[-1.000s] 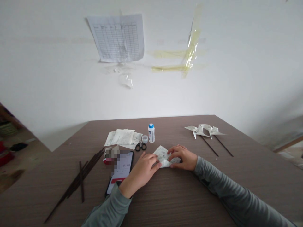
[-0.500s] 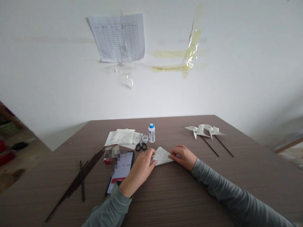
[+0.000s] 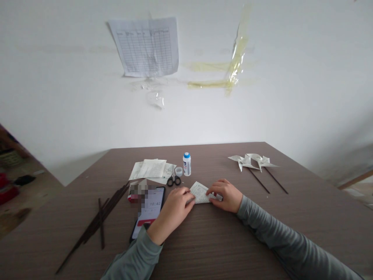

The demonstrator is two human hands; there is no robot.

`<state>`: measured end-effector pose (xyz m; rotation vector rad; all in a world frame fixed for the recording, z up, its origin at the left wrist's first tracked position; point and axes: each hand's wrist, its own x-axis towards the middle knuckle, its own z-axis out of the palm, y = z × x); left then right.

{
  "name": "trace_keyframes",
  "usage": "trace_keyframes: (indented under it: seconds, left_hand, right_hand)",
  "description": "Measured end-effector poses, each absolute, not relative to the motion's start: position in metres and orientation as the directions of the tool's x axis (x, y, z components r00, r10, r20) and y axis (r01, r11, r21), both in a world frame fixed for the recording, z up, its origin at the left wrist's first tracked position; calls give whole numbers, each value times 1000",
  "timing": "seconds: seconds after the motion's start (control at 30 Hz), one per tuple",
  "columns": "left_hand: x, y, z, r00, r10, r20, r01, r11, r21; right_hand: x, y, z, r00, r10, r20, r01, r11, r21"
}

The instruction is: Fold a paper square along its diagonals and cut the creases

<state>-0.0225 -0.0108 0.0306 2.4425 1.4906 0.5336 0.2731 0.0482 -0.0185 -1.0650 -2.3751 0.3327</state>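
Note:
A sheet of printed paper (image 3: 200, 192), folded into a triangle, lies on the table between my hands with its point toward the wall. My left hand (image 3: 178, 205) has its fingers closed on the left corner, which they partly cover. On the right corner, the fingers of my right hand (image 3: 225, 194) are curled over the paper, thumb low at the folded edge. Just beyond my left hand are black-handled scissors (image 3: 174, 180), a small roll of clear tape (image 3: 178, 171) and a white bottle with a blue cap (image 3: 187, 165).
Two paper pinwheels (image 3: 244, 162) on dark sticks lie at the back right. Loose paper sheets (image 3: 151, 169) are at the back left. A phone (image 3: 150, 208) lies by my left forearm, beside a small red-and-white box (image 3: 134, 197). Several dark sticks (image 3: 101, 217) are spread farther left.
My left fingers have drawn together on the paper's left corner. The right hand has shifted inward over the right corner, with its fingers more curled. The paper stays in place on the table.

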Motion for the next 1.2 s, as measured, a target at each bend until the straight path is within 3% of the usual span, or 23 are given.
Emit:
trace_keyframes:
  seconds: [0.2,0.47,0.93,1.2]
  left_hand:
    - [-24,-8,29,410,893,186,801,-450,396]
    - [-24,-7,29,401,901,167,821,-434,371]
    - [-22,2,18,369,896,246,851,-432,298]
    - [-19,1,20,346,915,206,874,-395,284]
  right_hand:
    - [276,47,-9,-537,762,362,633,648,-425]
    - [278,47,-4,-579,727,370,637,686,-351]
    - [273,47,-11,-516,784,346,735,612,-291]
    - [268,35,-1,-503,810,303,773,578,-263]
